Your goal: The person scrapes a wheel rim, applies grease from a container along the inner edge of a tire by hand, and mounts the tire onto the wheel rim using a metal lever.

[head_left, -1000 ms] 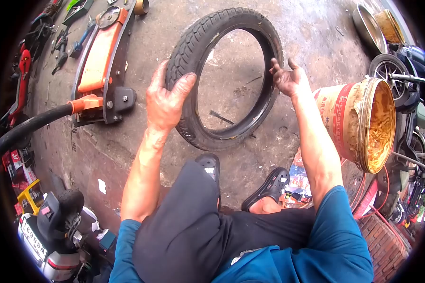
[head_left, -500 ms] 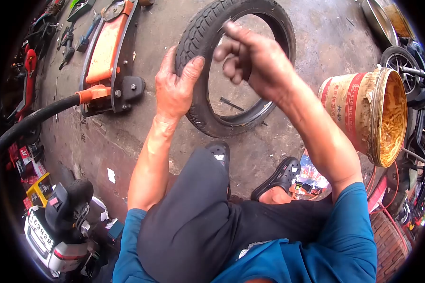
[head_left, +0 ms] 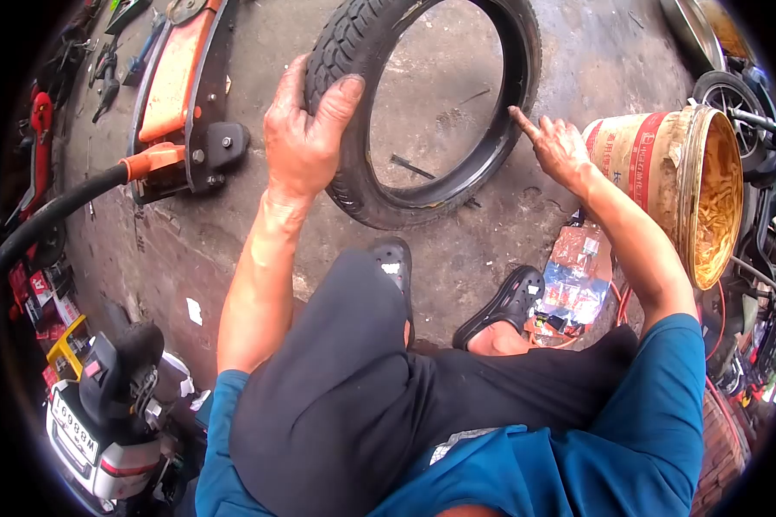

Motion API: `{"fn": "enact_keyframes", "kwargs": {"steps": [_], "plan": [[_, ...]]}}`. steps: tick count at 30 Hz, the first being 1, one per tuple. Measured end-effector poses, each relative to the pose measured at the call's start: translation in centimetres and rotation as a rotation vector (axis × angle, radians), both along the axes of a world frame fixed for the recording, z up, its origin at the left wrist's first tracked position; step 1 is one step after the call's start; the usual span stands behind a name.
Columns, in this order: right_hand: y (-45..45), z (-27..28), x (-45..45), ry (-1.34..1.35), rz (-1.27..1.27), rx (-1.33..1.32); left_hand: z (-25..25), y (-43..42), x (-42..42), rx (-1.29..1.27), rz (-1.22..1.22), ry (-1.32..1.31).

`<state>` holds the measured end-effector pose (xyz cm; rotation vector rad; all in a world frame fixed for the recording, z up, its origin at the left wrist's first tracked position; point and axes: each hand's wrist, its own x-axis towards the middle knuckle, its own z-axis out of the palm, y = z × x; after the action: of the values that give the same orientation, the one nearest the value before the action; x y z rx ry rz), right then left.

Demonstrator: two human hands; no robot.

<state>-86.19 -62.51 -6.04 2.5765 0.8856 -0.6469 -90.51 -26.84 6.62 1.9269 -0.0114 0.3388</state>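
A black motorcycle tire (head_left: 353, 177) with a chunky tread stands tilted on the concrete floor in front of me, with no wheel inside it. My left hand (head_left: 306, 129) grips its left side, thumb toward the sidewall and fingers around the tread. At the opposite side, my right hand (head_left: 562, 153) holds nothing. Its index finger stretches out to the tire's right edge, at or very near the rubber, while the other fingers are partly curled. Through the tire's opening a thin dark strip (head_left: 412, 166) shows on the floor.
An orange floor jack (head_left: 177, 95) with a black handle lies at the left. Right of me is a tipped, grease-smeared bucket (head_left: 638, 155). A scooter (head_left: 116, 414) sits lower left, and a shiny packet (head_left: 573, 284) lies near my dark clog (head_left: 504, 302).
My right hand has moved from above the tire's opening out to its right edge, index finger now extended. My left hand stays on the tire. The view has shifted slightly.
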Motion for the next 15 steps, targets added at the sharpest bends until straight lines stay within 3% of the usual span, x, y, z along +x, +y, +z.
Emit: {"fn": "enact_keyframes", "kwargs": {"steps": [2,3,5,7,11,12,14,15], "plan": [[-0.4,-0.8,0.0,0.04,-0.055,0.126,-0.1,0.0,0.2,-0.036,-0.011,-0.002],[0.8,0.3,-1.3,0.177,-0.214,0.18,0.0,-0.1,0.0,-0.035,-0.01,0.001],[1.9,-1.3,-5.7,0.336,-0.232,0.221,0.0,-0.2,-0.2,-0.015,0.002,-0.011],[4.4,-1.4,-10.8,0.563,-0.319,0.554,-0.1,-0.2,-0.3,0.019,0.028,-0.029],[10.8,3.9,-15.2,0.92,-0.619,0.882,0.0,-0.3,-0.3,0.008,0.016,-0.028],[11.0,4.7,-15.4,0.888,-0.442,0.964,0.0,-0.3,-0.3,-0.018,0.009,-0.025],[10.8,6.1,-15.6,0.854,-0.349,1.021,0.1,-0.3,-0.3,-0.025,0.001,-0.018],[10.5,5.6,-16.0,0.805,-0.51,1.053,0.1,-0.2,-0.3,-0.007,-0.001,-0.011]]}}
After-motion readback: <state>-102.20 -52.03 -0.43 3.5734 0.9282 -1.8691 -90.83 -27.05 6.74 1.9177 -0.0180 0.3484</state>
